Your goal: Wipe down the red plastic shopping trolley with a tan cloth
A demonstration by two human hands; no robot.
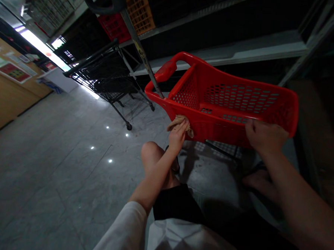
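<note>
A red plastic shopping cart [217, 124] with perforated walls stands in front of me, its handle end to the left. My left hand [179, 134] is closed on a tan cloth [181, 121] and presses it against the cart's near side, below the handle. At the far right of the near side, my right hand [265, 137] grips the cart's rim, thumb over the top edge. Its other fingers are partly hidden.
Behind to the left stands a black shopping cart [102, 75] on wheels. A metal shelf [266, 48] runs behind the red cart. Orange [139, 11] and red crates [114, 27] sit at the upper left. Grey tiled floor [55, 171] spreads to the left.
</note>
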